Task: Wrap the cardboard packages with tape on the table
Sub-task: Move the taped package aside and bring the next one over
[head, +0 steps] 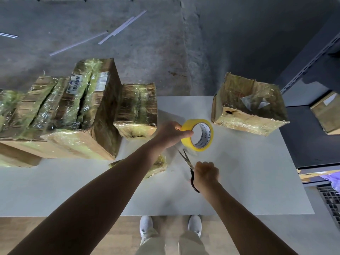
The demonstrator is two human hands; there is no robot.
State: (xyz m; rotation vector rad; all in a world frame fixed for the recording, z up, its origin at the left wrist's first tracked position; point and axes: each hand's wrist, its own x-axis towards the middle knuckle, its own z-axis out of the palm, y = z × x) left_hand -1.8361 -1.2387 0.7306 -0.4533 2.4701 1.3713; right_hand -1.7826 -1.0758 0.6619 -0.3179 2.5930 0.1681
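Pinched at its rim between thumb and fingers, the yellow tape roll (pixel 189 124) sat in the left hand (pixel 170 134) over the middle of the table (pixel 239 172). The right hand (pixel 206 173) was curled round the scissors (pixel 187 161), blades parted and aimed at the roll. It looked like the cutting step, with a small package (pixel 158 165) lying under the left forearm. The next move probably called for closing the blades across the strand, though no strand showed clearly.
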